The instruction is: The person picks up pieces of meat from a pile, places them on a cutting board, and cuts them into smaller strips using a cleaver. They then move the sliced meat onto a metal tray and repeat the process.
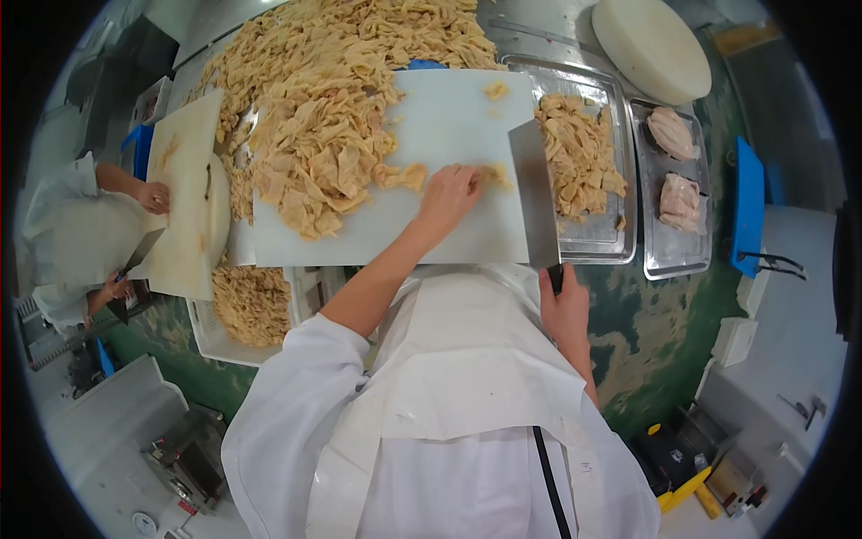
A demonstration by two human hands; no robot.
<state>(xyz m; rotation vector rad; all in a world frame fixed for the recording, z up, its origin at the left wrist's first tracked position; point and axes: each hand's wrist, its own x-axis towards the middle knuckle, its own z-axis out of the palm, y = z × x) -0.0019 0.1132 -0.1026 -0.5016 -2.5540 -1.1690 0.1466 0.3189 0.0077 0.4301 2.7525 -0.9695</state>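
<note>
My left hand [452,195] is on the white cutting board [471,236], its fingers bent down at a small piece of pale yellow skin or meat [500,176]; whether they grip it is hidden. In my right hand [566,303] is the dark handle of a broad-bladed cleaver [537,192], its blade over the board's right edge. A large heap of yellowish skin-like pieces [323,155] covers the board's left part, with one piece [404,176] trailing toward my left hand. More pieces [579,158] lie in a metal tray [623,232] just right of the blade.
A second metal tray [677,266] holds pale meat pieces [680,202]. Behind it stands a thick round white block [652,50]. A white crate [202,337] with small pieces sits below left. At far left, a co-worker's hands [153,197] work at another board [182,249] with a knife.
</note>
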